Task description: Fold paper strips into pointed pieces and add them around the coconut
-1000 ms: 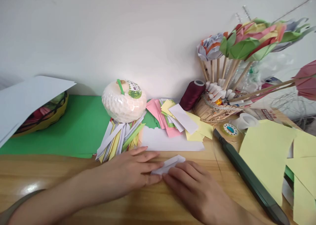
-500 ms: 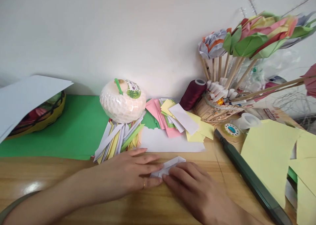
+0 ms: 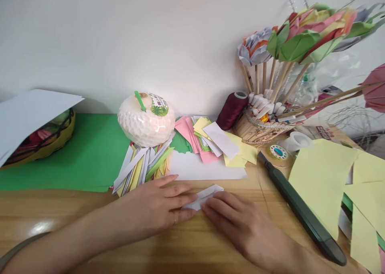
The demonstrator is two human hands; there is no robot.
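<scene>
A small folded white paper (image 3: pixel 203 196) lies on the wooden table between my two hands. My left hand (image 3: pixel 164 202), with a ring on one finger, rests flat with its fingers spread, the tips on the paper's left end. From the other side my right hand (image 3: pixel 233 218) grips the paper's right part with bent, closed fingers; the fingertips partly hide it. Just beyond my left hand is a bundle of folded paper strips (image 3: pixel 141 166) in white, yellow and green. A larger white sheet (image 3: pixel 207 168) lies beyond the folded paper.
Loose coloured paper slips (image 3: pixel 207 140) lie near the wall, beside a wrapped coconut (image 3: pixel 146 121) and a maroon thread spool (image 3: pixel 233 109). A basket (image 3: pixel 261 127) holds paper flowers. At right are a dark green pen-like tool (image 3: pixel 300 210) and yellow sheets (image 3: pixel 321 182).
The view has shifted slightly, so most things appear a little higher and further left. Both hands stay on the folded paper; my right fingers have moved only slightly along it.
</scene>
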